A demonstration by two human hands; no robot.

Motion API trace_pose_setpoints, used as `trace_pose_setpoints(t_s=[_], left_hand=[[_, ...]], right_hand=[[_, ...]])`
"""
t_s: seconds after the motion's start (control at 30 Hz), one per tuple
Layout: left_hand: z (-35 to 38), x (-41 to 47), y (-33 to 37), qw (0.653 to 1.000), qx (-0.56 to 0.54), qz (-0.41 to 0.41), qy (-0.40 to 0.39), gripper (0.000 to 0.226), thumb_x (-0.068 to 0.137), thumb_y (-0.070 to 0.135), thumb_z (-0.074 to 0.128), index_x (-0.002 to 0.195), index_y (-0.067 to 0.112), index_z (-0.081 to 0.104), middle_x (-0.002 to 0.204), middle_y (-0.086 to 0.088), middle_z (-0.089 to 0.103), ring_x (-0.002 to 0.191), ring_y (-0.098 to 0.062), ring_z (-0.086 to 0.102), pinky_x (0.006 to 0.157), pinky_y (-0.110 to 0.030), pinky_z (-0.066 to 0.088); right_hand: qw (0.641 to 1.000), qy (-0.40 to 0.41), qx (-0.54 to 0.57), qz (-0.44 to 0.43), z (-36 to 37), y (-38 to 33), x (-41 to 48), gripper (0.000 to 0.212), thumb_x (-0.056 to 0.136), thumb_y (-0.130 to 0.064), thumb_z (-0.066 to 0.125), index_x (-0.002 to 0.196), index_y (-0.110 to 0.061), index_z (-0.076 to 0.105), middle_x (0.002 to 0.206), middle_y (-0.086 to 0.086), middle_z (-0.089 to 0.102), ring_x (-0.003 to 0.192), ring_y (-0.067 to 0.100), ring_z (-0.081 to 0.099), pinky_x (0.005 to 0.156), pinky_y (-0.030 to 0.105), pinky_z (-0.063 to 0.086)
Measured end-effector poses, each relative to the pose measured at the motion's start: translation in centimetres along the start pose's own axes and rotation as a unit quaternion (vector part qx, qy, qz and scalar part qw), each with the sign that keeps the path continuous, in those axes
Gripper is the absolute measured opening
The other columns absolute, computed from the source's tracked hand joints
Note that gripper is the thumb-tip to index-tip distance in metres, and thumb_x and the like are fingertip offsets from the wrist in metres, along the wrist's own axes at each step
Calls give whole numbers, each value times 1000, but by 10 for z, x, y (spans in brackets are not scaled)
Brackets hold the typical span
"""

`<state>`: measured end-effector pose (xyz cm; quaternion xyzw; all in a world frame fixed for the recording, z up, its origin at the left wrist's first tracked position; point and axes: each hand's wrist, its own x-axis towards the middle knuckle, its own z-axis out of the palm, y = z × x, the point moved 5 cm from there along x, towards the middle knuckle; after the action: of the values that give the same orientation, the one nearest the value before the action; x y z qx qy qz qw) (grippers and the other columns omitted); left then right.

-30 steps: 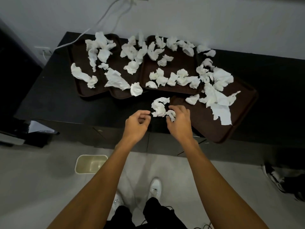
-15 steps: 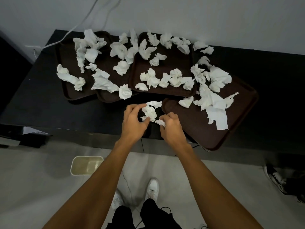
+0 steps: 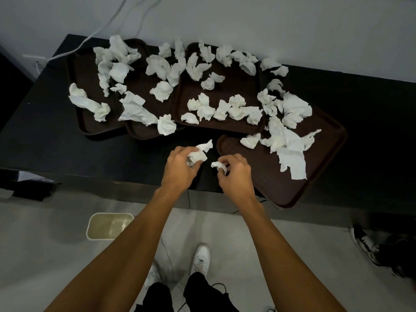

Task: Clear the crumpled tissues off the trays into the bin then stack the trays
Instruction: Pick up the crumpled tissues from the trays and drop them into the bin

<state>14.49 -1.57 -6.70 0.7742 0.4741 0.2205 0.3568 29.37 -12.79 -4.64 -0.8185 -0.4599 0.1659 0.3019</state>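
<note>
currently both hands are over the near edge of the black table [image 3: 56,140], each closed on a tissue. left hand [image 3: 180,170] has fingers curled around a crumpled tissue wad [image 3: 198,153], a loose tail of it sticking up and away from the fingers. right hand [image 3: 234,174] pinches a smaller tissue scrap [image 3: 218,165] between thumb and fingertips. the two hands are near each other but not touching.

four dark brown trays on the table: far-left tray [image 3: 85,86], second tray [image 3: 139,131] overlapping it, middle tray [image 3: 236,86] at the back, and near-right tray [image 3: 258,176] angled, its near corner hanging past the table edge. all four are covered with white crumpled tissues; a larger flattened sheet [image 3: 290,158] lies on the near-right tray. a few tissues sit on the bare table by the wall, right of the middle tray.

bin [image 3: 108,226] is on the floor, below-left of the left forearm, beige, partly hidden by the arm; can't tell what's in it. white cable [image 3: 99,30] runs down the wall to the table's back-left corner.
</note>
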Motion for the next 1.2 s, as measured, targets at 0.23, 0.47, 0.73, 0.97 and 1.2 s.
trace_pose_setpoints(t_s=[0.23,0.47,0.73,0.97,1.2], left_hand=[[-52,-27,-32,994,-82,-36,68,38,89,26,77,124,28,65,108,4,64,92,-7,63,74,-7,47],[-128,-63,-94,983,-98,-67,138,48,89,28,76,134,26,58,113,6,65,93,-7,64,78,-15,51],[-222,-113,-188,972,-94,-111,186,34,89,27,75,122,25,67,109,8,63,93,-4,63,78,-15,51],[-287,-157,-279,959,-92,-158,217,30,89,30,74,117,30,65,108,9,63,93,-6,63,77,-23,53],[-296,-197,-348,934,-124,-234,241,30,89,32,75,117,26,65,111,10,66,94,-4,63,77,-19,53]], right_hand=[[997,14,72,-4,27,-44,-2,25,88,-3,70,111,-14,74,102,-1,60,93,13,59,75,3,43],[993,-12,111,-28,91,-116,-17,24,88,-6,74,110,-15,74,100,-2,61,87,10,61,76,22,56],[988,-73,128,-50,190,-218,-47,25,90,-9,74,113,-16,73,104,-3,60,91,12,62,79,32,60],[982,-110,133,-77,277,-286,-75,25,90,-8,73,113,-17,73,105,-3,61,86,11,63,76,31,59],[976,-164,105,-97,341,-305,-102,23,92,-8,69,113,-16,73,108,-4,61,92,9,64,81,25,58]])
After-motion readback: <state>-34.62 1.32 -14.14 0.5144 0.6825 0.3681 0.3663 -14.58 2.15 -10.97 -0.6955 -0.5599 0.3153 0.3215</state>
